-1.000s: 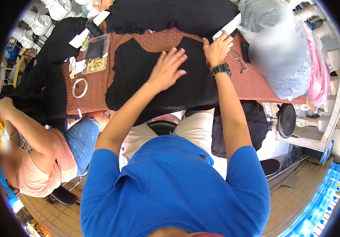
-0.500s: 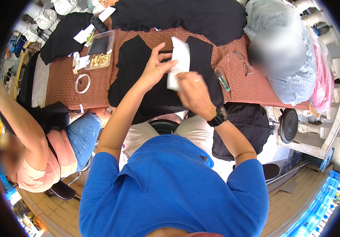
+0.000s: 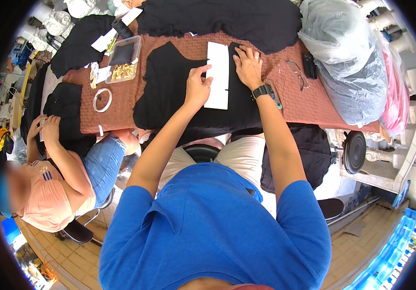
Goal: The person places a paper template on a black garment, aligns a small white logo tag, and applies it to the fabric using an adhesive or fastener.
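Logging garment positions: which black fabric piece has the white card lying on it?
The black piece under both hands, nearest the person; the white card lies on it.

White paper cards (image 3: 103, 42) far left on table, clear plastic bags (image 3: 350, 63) far right

Both hands (image 3: 223, 79) forward — palms down
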{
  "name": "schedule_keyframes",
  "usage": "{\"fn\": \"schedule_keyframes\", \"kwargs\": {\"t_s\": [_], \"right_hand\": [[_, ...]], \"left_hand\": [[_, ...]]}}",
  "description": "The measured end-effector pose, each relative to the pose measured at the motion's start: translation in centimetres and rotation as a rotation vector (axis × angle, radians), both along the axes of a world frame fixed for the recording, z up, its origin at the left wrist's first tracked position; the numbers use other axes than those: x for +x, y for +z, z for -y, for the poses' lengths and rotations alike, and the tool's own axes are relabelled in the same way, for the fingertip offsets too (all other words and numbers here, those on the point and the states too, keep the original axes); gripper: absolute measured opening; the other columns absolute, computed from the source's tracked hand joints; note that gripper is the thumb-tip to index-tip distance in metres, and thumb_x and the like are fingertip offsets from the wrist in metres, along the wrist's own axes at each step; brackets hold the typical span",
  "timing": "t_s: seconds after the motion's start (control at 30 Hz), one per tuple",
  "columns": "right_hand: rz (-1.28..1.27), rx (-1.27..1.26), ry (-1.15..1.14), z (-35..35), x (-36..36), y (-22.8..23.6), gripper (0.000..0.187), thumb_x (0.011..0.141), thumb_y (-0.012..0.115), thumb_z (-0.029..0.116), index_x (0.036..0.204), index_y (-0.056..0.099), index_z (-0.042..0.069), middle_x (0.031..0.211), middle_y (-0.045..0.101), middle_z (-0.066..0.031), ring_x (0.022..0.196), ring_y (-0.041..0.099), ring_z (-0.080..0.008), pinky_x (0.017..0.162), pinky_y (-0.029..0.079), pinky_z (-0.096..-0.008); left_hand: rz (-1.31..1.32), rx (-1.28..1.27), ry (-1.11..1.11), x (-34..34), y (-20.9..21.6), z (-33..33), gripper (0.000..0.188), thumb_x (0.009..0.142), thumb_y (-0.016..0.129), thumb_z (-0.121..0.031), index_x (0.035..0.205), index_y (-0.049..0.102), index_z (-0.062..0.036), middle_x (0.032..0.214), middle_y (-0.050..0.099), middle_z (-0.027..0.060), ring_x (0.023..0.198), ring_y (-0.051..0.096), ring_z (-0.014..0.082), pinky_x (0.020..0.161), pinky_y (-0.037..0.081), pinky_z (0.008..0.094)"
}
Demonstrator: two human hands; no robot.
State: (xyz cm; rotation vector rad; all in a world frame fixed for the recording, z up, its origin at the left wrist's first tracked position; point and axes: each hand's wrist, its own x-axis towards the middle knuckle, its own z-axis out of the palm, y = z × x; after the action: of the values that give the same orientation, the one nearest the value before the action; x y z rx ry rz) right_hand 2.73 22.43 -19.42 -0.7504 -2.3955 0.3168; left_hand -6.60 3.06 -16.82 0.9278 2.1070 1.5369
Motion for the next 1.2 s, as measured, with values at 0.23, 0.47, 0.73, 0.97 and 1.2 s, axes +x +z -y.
{"fn": "schedule_keyframes", "kwargs": {"t_s": [0.23,0.47,0.73,0.97,1.2], "right_hand": [[0.019,-0.153,-0.032,0.0,-0.2,0.9,0.044,0.1,0.055,0.043,0.133,0.067,0.016,0.14,0.057,-0.0015,0.133,0.044,-0.0325,0.108,0.033,-0.0537],[0.122,-0.077,-0.094,0.3,-0.3,0.7,0.047,0.1,0.054,0.042,0.141,0.06,0.02,0.14,0.055,-0.0061,0.129,0.044,-0.0384,0.106,0.034,-0.0558],[0.16,0.018,-0.127,-0.4,-1.0,-0.4,0.042,0.1,0.051,0.035,0.141,0.061,0.026,0.139,0.055,-0.0099,0.123,0.048,-0.0438,0.104,0.036,-0.0571],[0.148,-0.021,-0.126,-0.1,-1.1,0.0,0.044,0.101,0.049,0.039,0.142,0.06,0.027,0.142,0.054,-0.0097,0.127,0.046,-0.0444,0.106,0.035,-0.0582],[0.178,-0.045,-0.129,0.1,-0.8,0.3,0.047,0.099,0.051,0.046,0.142,0.059,0.029,0.14,0.054,-0.0094,0.129,0.045,-0.0419,0.106,0.033,-0.058]], "left_hand": [[-0.017,0.01,-0.035,-0.3,-0.6,-2.6,0.042,0.088,0.071,0.001,0.129,0.067,-0.0043,0.116,0.059,0.0119,0.079,0.065,0.0154,0.073,0.054,0.0294],[-0.069,0.05,0.12,0.7,0.8,-1.5,0.039,0.087,0.067,0.009,0.125,0.066,-0.0013,0.117,0.057,0.0138,0.081,0.066,0.0202,0.074,0.056,0.0317],[0.001,-0.005,-0.035,1.4,-0.4,-1.1,0.044,0.088,0.069,0.005,0.131,0.065,-0.0035,0.114,0.056,0.0095,0.078,0.063,0.0133,0.07,0.053,0.0264],[-0.047,-0.013,-0.024,1.0,-0.7,-2.8,0.044,0.086,0.071,0.005,0.13,0.066,-0.0025,0.113,0.058,0.011,0.077,0.064,0.0153,0.069,0.054,0.0284],[-0.09,-0.039,0.002,0.6,-1.0,-3.7,0.045,0.085,0.074,0.0,0.129,0.065,-0.0007,0.113,0.059,0.0126,0.077,0.067,0.0164,0.072,0.056,0.0308]]}}
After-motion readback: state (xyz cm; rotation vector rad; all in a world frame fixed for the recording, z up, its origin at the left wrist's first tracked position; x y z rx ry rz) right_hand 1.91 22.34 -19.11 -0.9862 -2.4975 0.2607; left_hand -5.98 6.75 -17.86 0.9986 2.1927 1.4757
